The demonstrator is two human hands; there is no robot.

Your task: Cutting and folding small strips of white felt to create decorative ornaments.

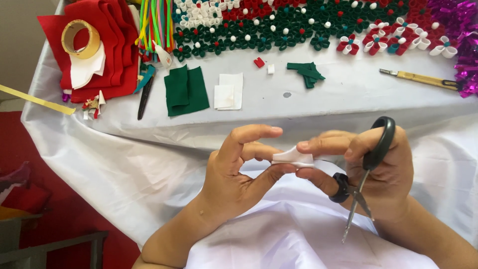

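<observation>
between both hands' fingertips: white felt piece (293, 158).

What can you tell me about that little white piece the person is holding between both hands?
The white piece is a small folded strip, soft like felt or foam, lying roughly level in front of the table edge. The left hand pinches its left end between thumb and fingers; the right hand pinches its right end, with black-handled scissors hanging from that hand, blades pointing down.
</observation>
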